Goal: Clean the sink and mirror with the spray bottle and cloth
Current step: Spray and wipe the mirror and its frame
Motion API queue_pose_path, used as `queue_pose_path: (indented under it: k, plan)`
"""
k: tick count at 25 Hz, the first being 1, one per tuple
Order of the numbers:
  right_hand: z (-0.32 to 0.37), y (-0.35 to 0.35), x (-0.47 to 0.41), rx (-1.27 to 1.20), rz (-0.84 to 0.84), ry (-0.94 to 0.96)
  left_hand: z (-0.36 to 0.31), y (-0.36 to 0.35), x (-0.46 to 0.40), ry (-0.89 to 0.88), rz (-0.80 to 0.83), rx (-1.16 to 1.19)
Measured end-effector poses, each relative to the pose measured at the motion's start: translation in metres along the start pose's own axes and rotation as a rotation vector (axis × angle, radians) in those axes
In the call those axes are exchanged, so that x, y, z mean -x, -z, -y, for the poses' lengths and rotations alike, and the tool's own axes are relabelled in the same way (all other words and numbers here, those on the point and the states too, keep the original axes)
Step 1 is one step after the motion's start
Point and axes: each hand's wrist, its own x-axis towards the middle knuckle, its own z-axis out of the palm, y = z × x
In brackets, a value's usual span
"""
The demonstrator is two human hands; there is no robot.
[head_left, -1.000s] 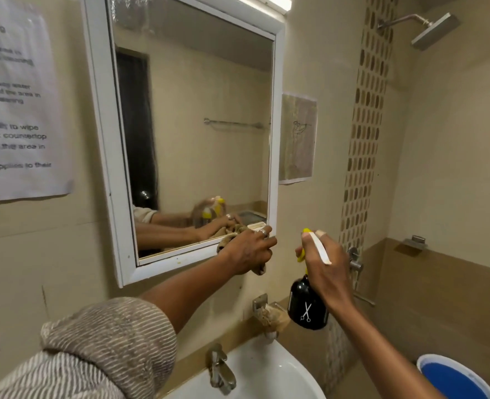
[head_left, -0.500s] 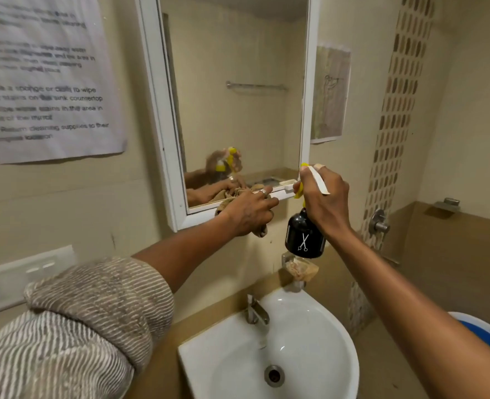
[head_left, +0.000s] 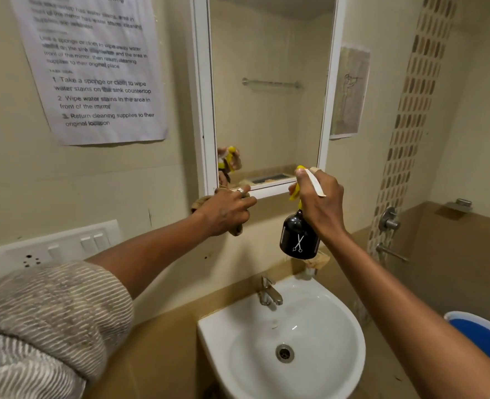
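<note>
Nearest you, low in the scene, the white sink (head_left: 281, 341) sits with its bowl bare and the tap (head_left: 269, 293) at its far rim; no wiping is happening there, so judge that half of the job as waiting.

Above it, your right hand (head_left: 320, 205) is wrapped shut around the neck of the spray bottle (head_left: 299, 236), its black body hanging below your palm and the yellow nozzle aimed at the glass. Holding it up near the lower right corner keeps the spray ready without blocking the wipe.

To the left at about the same depth, your left hand (head_left: 228, 210) is closed on the cloth (head_left: 202, 201), which is bunched under the palm and pressed against the bottom rail of the white frame. That grip gives you pressure along the ledge, where drips would likely collect.

Farthest is the mirror (head_left: 266, 90) itself, fixed to the wall, with an instruction sheet (head_left: 94, 67) to its left.
</note>
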Motion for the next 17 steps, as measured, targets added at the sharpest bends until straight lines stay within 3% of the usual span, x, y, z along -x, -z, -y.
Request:
queue_pose_path:
  k: [7, 10, 12, 17]
  plan:
    - [0.007, 0.005, 0.023, -0.005, 0.024, -0.054, 0.011, 0.008, 0.052, 0.013, 0.034, -0.064]
    - [0.017, -0.002, 0.033, -0.013, 0.056, -0.041, 0.017, 0.019, 0.073, 0.09, 0.147, -0.031]
    - [0.026, -0.009, 0.04, -0.025, 0.086, -0.025, 0.029, 0.024, 0.097, 0.212, 0.227, 0.14]
    - [0.06, -0.043, 0.051, -0.152, 0.182, -0.013, 0.054, 0.019, 0.184, 0.769, 0.058, 0.986]
